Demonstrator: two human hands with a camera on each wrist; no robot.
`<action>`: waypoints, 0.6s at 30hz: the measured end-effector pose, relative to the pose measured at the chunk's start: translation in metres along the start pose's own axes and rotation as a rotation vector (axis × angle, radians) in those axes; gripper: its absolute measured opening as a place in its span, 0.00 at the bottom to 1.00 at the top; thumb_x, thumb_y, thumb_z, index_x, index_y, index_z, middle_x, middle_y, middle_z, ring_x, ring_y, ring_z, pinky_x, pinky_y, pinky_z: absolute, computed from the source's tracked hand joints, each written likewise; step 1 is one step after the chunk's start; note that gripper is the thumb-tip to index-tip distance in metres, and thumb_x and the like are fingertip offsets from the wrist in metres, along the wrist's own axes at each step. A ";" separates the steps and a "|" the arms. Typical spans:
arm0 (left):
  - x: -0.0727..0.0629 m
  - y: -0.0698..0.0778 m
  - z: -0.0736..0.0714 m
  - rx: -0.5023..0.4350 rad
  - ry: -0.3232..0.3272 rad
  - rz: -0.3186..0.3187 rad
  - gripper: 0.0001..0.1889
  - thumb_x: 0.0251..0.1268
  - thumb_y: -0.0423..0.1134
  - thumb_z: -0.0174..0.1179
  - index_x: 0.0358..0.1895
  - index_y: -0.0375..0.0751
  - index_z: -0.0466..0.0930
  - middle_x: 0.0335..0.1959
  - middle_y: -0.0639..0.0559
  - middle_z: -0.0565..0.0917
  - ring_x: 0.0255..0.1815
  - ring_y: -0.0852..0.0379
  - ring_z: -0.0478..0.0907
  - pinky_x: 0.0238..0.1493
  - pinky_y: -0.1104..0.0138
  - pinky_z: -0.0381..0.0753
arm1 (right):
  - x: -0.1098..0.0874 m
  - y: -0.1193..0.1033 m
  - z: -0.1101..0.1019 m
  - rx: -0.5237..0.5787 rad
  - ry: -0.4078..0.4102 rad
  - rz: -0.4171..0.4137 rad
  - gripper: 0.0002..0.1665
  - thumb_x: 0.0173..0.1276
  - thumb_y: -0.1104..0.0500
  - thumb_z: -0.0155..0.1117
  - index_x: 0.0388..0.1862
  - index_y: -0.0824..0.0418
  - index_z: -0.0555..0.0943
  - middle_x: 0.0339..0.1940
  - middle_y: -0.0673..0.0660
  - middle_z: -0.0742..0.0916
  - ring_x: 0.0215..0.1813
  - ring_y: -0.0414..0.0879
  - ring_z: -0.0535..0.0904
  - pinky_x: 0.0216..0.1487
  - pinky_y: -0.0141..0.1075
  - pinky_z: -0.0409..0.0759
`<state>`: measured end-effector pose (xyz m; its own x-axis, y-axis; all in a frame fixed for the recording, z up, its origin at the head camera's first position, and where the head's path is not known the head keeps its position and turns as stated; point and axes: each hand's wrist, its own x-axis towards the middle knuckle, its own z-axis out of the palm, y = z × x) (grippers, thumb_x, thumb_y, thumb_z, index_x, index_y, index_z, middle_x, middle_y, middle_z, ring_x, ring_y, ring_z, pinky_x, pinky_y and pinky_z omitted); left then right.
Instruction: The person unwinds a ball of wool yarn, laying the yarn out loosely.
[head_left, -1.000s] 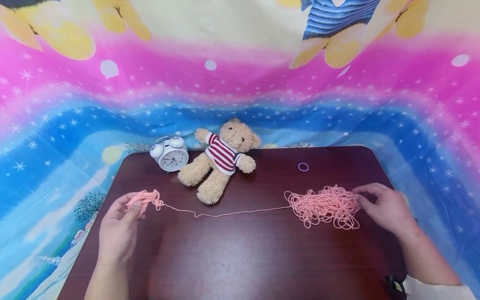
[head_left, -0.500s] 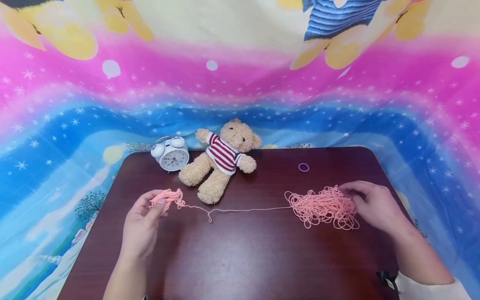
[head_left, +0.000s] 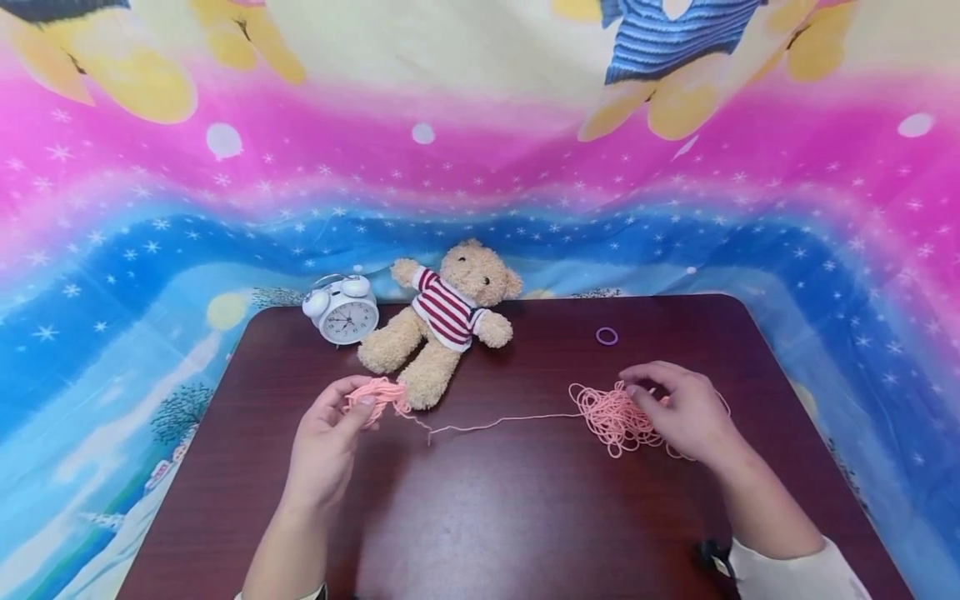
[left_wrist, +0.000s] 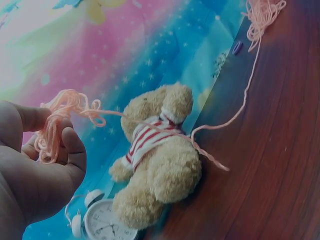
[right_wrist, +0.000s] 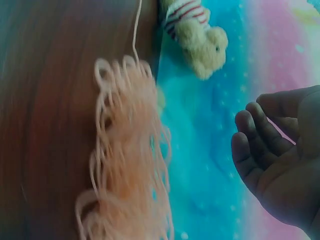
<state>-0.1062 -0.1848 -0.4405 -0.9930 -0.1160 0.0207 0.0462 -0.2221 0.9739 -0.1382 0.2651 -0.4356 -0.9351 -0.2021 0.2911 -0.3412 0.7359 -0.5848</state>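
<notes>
My left hand (head_left: 330, 442) grips a small looped bundle of pink yarn (left_wrist: 59, 120) between thumb and fingers. From the bundle a single strand (head_left: 487, 427) sags and runs right to a larger heap of tangled pink yarn (head_left: 611, 417) on the table. Above the right part of that heap is my right hand (head_left: 686, 412), hiding some of the loops in the head view. In the right wrist view its fingers (right_wrist: 250, 145) are loosely bent, hold nothing and stand apart from the yarn (right_wrist: 127, 150).
A teddy bear (head_left: 450, 312) in a striped shirt leans at the back of the dark wooden table (head_left: 480, 525). Left of it stands a white alarm clock (head_left: 348, 321). A purple ring (head_left: 607, 336) lies behind the yarn heap. Printed cloth (head_left: 420, 183) hangs around the table.
My left hand has moved right with its bundle, and the strand has gone slacker. My right hand has shifted left from the heap's right end to over it. The heap stays in place.
</notes>
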 end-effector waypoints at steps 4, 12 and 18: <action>0.000 0.000 0.012 -0.009 -0.022 -0.009 0.11 0.75 0.26 0.58 0.56 0.31 0.76 0.42 0.52 0.86 0.37 0.61 0.82 0.41 0.69 0.84 | 0.003 -0.009 0.023 0.054 -0.009 -0.012 0.10 0.72 0.62 0.70 0.50 0.54 0.88 0.47 0.49 0.90 0.28 0.41 0.79 0.28 0.33 0.80; -0.001 -0.001 0.037 -0.047 -0.073 -0.025 0.10 0.74 0.24 0.56 0.54 0.32 0.75 0.40 0.51 0.85 0.37 0.60 0.81 0.42 0.68 0.85 | 0.010 -0.045 0.068 0.224 -0.072 -0.026 0.11 0.69 0.58 0.74 0.49 0.53 0.88 0.38 0.43 0.87 0.31 0.37 0.81 0.31 0.33 0.82; -0.002 -0.004 0.054 -0.085 -0.112 -0.024 0.10 0.73 0.23 0.56 0.52 0.32 0.75 0.39 0.51 0.84 0.37 0.61 0.81 0.42 0.69 0.84 | 0.014 -0.069 0.095 0.276 -0.128 -0.064 0.13 0.67 0.55 0.76 0.49 0.51 0.88 0.37 0.42 0.85 0.34 0.40 0.80 0.35 0.33 0.82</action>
<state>-0.1099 -0.1312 -0.4319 -0.9996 -0.0021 0.0270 0.0264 -0.3056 0.9518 -0.1363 0.1500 -0.4630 -0.9094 -0.3349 0.2465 -0.3965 0.5196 -0.7568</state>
